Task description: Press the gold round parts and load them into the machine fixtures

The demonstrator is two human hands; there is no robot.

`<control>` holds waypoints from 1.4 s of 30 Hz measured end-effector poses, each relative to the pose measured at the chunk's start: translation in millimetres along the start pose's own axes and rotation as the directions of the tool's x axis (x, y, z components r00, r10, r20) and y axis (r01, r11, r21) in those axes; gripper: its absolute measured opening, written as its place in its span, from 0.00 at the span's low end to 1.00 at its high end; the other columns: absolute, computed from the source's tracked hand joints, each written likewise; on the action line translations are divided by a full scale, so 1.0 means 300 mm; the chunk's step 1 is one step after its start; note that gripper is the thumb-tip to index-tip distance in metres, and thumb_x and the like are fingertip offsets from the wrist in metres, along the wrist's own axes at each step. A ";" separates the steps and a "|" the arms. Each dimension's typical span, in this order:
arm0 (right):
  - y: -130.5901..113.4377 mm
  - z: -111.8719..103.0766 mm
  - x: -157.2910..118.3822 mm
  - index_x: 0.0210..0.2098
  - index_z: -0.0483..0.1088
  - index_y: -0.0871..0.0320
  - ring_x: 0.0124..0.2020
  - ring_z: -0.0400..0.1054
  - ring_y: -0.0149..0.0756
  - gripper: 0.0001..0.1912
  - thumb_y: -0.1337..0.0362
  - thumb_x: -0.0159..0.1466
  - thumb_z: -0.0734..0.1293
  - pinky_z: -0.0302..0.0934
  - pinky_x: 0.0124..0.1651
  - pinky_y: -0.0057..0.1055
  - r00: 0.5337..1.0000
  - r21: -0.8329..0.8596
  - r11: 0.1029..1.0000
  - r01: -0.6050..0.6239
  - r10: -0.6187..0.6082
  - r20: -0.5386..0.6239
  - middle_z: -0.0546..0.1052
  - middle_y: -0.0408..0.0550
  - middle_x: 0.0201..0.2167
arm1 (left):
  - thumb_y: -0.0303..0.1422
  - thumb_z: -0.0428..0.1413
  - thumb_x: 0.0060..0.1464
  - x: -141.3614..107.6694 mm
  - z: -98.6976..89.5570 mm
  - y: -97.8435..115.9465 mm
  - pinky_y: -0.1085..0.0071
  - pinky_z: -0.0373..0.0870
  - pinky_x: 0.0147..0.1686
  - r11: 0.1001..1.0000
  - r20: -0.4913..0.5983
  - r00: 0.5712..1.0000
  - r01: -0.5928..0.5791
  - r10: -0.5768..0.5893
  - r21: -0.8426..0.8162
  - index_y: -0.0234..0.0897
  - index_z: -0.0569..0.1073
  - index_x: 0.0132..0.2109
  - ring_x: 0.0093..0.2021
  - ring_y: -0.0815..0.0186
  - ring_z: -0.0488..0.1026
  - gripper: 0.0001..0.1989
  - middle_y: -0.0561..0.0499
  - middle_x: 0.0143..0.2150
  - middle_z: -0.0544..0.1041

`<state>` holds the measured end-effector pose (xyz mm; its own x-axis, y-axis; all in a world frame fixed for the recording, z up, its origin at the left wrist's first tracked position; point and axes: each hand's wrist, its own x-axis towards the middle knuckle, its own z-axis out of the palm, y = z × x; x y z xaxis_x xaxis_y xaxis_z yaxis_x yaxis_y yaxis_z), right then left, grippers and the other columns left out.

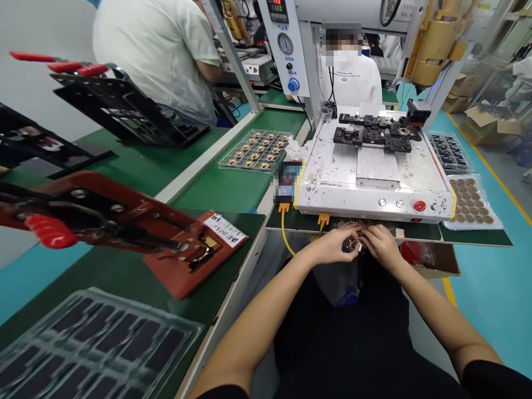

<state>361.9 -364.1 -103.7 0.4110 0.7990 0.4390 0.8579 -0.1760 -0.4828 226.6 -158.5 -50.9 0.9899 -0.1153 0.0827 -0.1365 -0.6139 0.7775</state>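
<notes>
Just in front of the machine's front edge, both hands are together above my lap. Between finger and thumb, my left hand pinches a small round part, dark with a shiny metallic ring. My right hand is closed against the part's right side, fingers bent and pressed together at it. The fingers cover much of the part, so its exact kind does not show. Above them stands a white benchtop machine with black fixture blocks on its bed.
A clear tray of gold round parts lies left of the machine. On its right are a black-part tray and a sheet of brown discs. A brown clamp fixture and a plastic tray occupy the left bench. People sit beyond.
</notes>
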 end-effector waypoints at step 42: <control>-0.307 -0.301 -0.088 0.36 0.73 0.54 0.23 0.68 0.31 0.17 0.49 0.69 0.77 0.61 0.27 0.30 0.748 0.786 0.197 -0.587 0.505 0.432 0.78 0.42 0.28 | 0.43 0.71 0.63 -0.201 0.114 0.340 0.46 0.79 0.66 0.217 -0.143 0.874 -0.044 -0.464 -0.975 0.34 0.81 0.63 0.60 0.46 0.84 0.26 0.37 0.58 0.86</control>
<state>299.9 -420.8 -2.5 0.6070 0.7568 -0.2427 -0.3148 -0.0514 -0.9478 151.5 -240.8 2.1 0.9343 0.2954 -0.1994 -0.0353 0.6333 0.7731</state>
